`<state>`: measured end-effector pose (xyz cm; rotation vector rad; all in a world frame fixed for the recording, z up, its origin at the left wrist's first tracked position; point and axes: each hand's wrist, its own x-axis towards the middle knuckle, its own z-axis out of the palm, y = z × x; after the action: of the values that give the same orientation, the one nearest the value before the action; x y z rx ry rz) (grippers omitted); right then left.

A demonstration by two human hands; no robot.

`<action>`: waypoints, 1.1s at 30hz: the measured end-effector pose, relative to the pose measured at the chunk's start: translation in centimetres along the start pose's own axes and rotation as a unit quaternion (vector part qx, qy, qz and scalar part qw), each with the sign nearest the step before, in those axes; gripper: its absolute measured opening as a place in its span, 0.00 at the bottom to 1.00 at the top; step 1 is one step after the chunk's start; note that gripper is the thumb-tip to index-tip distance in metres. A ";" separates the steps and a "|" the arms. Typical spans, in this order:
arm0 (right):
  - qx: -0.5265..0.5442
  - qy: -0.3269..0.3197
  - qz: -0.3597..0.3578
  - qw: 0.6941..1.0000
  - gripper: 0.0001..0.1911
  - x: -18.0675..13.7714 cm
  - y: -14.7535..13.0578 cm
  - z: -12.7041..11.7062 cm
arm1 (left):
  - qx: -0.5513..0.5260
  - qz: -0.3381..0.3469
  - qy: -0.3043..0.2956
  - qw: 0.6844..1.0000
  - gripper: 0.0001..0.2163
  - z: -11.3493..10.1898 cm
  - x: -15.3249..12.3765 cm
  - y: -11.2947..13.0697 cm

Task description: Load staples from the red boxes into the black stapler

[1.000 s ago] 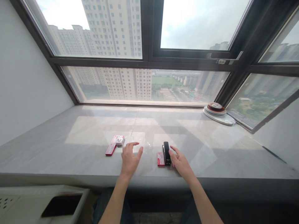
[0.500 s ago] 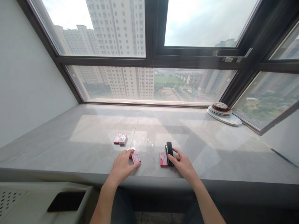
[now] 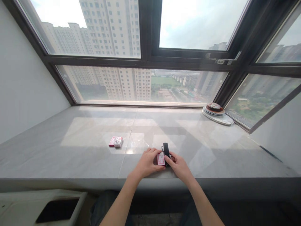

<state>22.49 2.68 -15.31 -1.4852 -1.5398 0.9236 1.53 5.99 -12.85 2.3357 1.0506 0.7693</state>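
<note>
My left hand [image 3: 147, 162] is closed around a small pink-and-white box [image 3: 161, 159], with the thumb at its near edge and the fingers at its far edge. The box is right beside a black stapler [image 3: 166, 154], over the spot of another pink box that is now hidden. My right hand [image 3: 178, 165] grips the stapler from its right side, thumb on top. The stapler points away from me. Farther left lie a pink flat box [image 3: 111, 142] and a small white box [image 3: 118, 142], touching each other.
A stack of plates [image 3: 217, 113] stands in the far right corner of the grey stone sill [image 3: 89, 160], against the dark window frame [image 3: 145, 63]. Below the sill's front edge at left is a pale plastic container [image 3: 81, 201] with a dark opening.
My left hand has carried the small box right, up against the stapler, over the pink box there. My right hand still holds the stapler. The view has shifted slightly.
</note>
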 end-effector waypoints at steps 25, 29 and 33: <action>-0.011 0.030 0.024 0.999 0.39 -0.4 -0.4 0.2 | 0.017 -0.192 0.060 0.979 0.24 -10.9 -9.7 -5.9; -0.016 0.030 0.019 0.999 0.37 -0.4 -0.4 0.1 | -0.061 -0.077 0.054 0.994 0.25 -5.5 -4.5 -0.4; -0.018 0.025 0.009 0.999 0.36 -0.3 -0.2 0.1 | -0.098 -0.043 0.052 0.993 0.27 -1.7 -1.0 1.0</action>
<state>22.34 2.41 -15.20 -1.5384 -1.5165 0.8673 0.35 4.90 -11.30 2.0909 1.0595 0.9259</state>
